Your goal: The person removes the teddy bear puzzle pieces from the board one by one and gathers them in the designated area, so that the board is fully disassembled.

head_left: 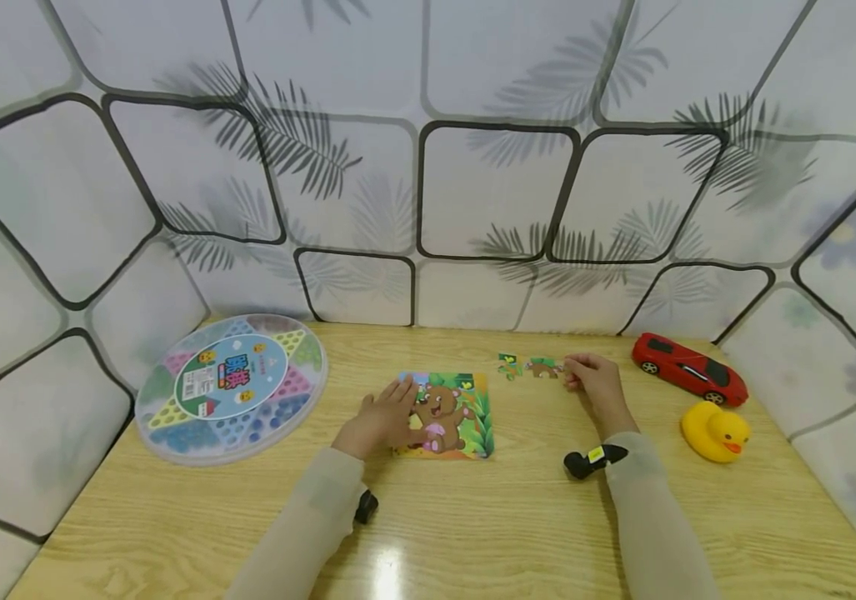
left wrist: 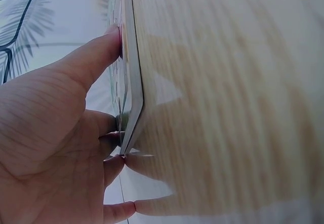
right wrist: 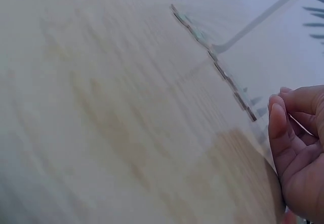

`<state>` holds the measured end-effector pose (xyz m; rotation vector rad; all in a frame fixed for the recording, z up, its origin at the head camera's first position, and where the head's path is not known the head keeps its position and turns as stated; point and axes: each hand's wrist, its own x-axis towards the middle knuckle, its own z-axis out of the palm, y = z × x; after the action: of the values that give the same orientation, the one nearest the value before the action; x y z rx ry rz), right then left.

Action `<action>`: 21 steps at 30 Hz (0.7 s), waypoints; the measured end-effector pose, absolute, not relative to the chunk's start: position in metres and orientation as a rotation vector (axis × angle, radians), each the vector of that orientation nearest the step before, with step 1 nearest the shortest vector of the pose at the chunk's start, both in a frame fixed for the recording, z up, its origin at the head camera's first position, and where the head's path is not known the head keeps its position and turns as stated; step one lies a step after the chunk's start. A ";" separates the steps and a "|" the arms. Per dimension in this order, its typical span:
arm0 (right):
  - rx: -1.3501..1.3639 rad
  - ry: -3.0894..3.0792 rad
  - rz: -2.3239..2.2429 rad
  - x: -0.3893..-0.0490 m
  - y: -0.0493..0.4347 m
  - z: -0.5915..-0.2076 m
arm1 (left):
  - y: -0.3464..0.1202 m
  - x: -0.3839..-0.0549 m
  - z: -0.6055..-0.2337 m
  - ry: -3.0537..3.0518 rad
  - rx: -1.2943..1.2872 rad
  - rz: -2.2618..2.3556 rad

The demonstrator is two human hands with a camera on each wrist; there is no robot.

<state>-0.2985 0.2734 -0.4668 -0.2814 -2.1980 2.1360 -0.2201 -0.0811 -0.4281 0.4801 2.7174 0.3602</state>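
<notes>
A bear jigsaw puzzle [head_left: 452, 417] in a thin board lies on the table, its edge showing in the left wrist view. My left hand [head_left: 385, 417] rests flat over its left side, thumb and fingers spread along the board's edge. Further back and to the right lie several loose puzzle pieces [head_left: 543, 367], seen in the right wrist view as a thin row [right wrist: 217, 64]. Right beside this row is my right hand [head_left: 594, 385], fingers curled with thumb and fingertips drawn together. No piece shows between those fingertips.
A round Chinese checkers board [head_left: 281, 425] lies at the far left. On the right are a red toy car [head_left: 690, 369] and a yellow rubber duck [head_left: 713, 432]. Patterned cloth walls [head_left: 367, 287] enclose the back and sides of the wooden table [head_left: 488, 533].
</notes>
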 end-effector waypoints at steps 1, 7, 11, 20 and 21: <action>-0.282 -2.190 2.151 -0.297 0.272 -0.466 | -0.081 -0.220 -0.428 2.719 0.481 0.359; -0.230 -2.236 2.142 -0.293 0.260 -0.463 | -0.080 -0.221 -0.429 2.725 0.484 0.344; -0.157 -2.286 2.103 -0.291 0.254 -0.462 | -0.079 -0.222 -0.429 2.718 0.486 0.337; 0.084 -2.331 2.126 -0.280 0.222 -0.461 | -0.080 -0.222 -0.427 2.717 0.486 0.338; 0.082 -2.337 2.127 -0.280 0.217 -0.461 | -0.080 -0.222 -0.427 2.717 0.484 0.337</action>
<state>-0.2796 0.2166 -0.4610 0.0824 -2.3372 2.1266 -0.2217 -0.0801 -0.4273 0.4841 2.7170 0.3366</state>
